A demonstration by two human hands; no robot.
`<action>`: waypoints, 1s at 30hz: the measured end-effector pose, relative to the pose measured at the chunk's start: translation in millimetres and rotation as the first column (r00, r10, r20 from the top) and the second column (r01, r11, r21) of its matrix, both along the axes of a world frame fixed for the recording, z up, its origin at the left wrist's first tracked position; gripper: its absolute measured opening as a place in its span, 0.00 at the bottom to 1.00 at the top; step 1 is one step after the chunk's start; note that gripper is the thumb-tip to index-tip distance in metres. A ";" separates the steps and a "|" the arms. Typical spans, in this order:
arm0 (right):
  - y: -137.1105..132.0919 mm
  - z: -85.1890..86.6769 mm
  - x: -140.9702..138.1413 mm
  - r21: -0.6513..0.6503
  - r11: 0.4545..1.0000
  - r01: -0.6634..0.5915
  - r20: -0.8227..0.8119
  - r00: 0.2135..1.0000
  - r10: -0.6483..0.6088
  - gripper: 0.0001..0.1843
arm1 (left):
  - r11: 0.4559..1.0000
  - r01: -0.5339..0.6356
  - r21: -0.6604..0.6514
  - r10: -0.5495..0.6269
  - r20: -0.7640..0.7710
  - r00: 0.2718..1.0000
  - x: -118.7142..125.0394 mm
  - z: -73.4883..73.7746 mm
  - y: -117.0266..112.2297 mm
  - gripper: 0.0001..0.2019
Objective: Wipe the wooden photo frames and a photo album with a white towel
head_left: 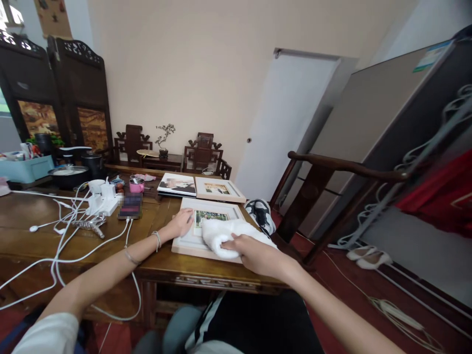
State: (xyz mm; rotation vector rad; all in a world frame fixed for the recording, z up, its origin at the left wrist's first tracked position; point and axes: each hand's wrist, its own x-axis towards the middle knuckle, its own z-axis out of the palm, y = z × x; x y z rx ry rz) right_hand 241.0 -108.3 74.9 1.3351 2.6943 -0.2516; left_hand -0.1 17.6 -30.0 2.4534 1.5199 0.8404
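Table (37, 236): dark wood, and you sat at its near edge. Chair (332, 196) stood off your right, well apart from the work.

Frame (210, 204): pale, lay flat at the table's near right corner, picture up. Two more frames (217, 189) lay just behind it, side by side, untouched.

Cloth (224, 231): white, bunched, lay on the frame's right half and covered part of the glass.

Left hand (180, 223): flat, palm down, fingers spread on the frame's left border. It pinned the frame and gripped nothing.

Right hand (254, 253): on top of the cloth at the near right corner, fingers curled into it, pressing down.

Read: wiping the frame face was the step in hand, probably mid-stroke. How much glass was already done, I couldn't tell.

Next stroke would call for a firm left-hand pin so the frame doesn't slide off the edge, and light pressure over the glass.

Clutter on the left: cables (62, 221), phone (130, 205), pink cup (136, 185). All clear of your hands.
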 end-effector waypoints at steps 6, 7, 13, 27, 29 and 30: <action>99.9 -32.8 -12.6 0.261 0.947 0.189 -0.021 0.982 -0.190 0.45 | 0.999 -0.025 0.026 0.025 -0.011 1.000 0.5 -1.2 1.4 0.17; 114.9 -32.5 -14.8 0.287 0.933 0.216 -0.024 0.976 -0.218 0.45 | 0.999 -0.020 0.028 0.021 -0.011 1.000 0.0 -1.5 2.0 0.17; 118.6 -32.8 -25.9 0.239 0.948 0.208 0.016 0.976 -0.218 0.42 | 1.000 -0.006 0.027 0.006 -0.006 1.000 -1.2 -3.7 4.8 0.18; 24.1 -16.0 -12.1 0.045 0.997 0.056 0.010 0.998 -0.056 0.40 | 1.000 0.004 0.011 -0.004 -0.001 1.000 0.3 -0.8 3.9 0.17; 52.6 -27.2 -22.0 0.144 0.984 0.104 0.041 0.993 -0.111 0.43 | 1.000 0.016 0.024 -0.017 0.021 1.000 0.2 -2.7 4.5 0.17; 68.1 -31.2 -28.5 0.191 0.974 0.121 0.047 0.990 -0.132 0.43 | 0.999 0.030 0.038 -0.032 0.043 0.999 -0.1 -3.7 4.9 0.17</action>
